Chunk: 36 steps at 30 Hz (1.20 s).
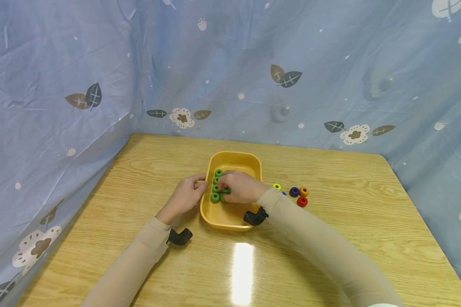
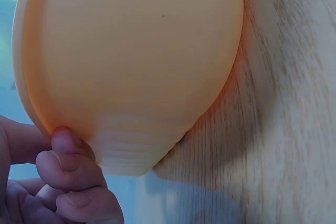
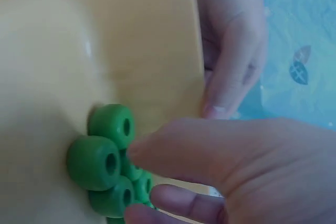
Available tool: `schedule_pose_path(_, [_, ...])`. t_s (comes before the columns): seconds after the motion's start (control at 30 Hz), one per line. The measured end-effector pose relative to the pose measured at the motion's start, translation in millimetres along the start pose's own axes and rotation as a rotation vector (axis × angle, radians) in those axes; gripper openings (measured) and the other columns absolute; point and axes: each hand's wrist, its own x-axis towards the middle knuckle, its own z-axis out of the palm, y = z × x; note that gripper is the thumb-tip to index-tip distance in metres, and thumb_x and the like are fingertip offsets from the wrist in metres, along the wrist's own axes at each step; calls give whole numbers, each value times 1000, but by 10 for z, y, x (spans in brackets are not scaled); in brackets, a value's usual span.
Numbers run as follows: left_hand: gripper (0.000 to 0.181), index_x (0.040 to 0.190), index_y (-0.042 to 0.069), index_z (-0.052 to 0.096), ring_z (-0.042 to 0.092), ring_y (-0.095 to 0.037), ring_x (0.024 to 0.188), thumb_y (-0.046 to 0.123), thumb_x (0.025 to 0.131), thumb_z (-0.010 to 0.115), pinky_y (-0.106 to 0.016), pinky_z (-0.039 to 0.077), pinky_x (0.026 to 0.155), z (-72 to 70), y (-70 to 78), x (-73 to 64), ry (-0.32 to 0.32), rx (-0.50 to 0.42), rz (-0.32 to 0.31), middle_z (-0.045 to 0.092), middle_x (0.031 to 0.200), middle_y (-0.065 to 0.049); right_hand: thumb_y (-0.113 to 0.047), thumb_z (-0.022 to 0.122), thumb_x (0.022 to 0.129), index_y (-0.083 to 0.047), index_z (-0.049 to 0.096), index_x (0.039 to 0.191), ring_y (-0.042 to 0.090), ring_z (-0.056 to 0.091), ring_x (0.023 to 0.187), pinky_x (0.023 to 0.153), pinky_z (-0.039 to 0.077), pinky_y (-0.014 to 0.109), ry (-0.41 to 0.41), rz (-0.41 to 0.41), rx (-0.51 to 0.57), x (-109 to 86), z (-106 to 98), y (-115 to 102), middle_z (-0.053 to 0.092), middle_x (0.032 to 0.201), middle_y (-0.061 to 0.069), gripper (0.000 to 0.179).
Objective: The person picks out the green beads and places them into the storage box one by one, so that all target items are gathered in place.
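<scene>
Green beads with round holes stand in rows at the left side of a yellow-orange plastic basket. My left hand holds the basket's left rim. In the left wrist view its curled fingers lie against the outer wall, and in the right wrist view its thumb shows at the rim. My right hand is inside the basket, with thumb and fingers around a green bead within the group. Its thumb tip touches the beads, and the hand hides part of the rows.
Right of the basket, on the wooden table, lie a yellow bead, a purple bead, an orange bead and a red bead. A blue one is partly behind the right sleeve. Blue patterned cloth surrounds the table.
</scene>
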Motion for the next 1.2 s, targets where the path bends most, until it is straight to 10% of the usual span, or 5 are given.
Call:
schedule_pose_path(0.23, [45,150,1,51,76,-26,102,22,111,49,-33,61,72,11,-8,4,-3,-15,-18,73,126,-22,-17,74,97,-5,74,117,20,64,83,78,55,34,136,-1,59,-152,-96,-1,70,116,12,23])
schedule_pose_path(0.57, [45,149,0,52,75,-28,103,23,110,50,-34,62,73,41,6,-6,24,-7,-36,72,127,-23,-23,71,100,-4,72,124,28,65,109,93,56,42,367,27,20,-558,-266,-32,67,123,14,31])
schedule_pose_path(1.2, [44,148,1,54,73,-17,87,23,110,50,-31,57,68,41,-6,1,33,28,-21,74,122,-20,-49,60,104,-17,43,161,53,12,155,118,24,72,511,274,-18,-1287,-501,-81,22,170,24,67])
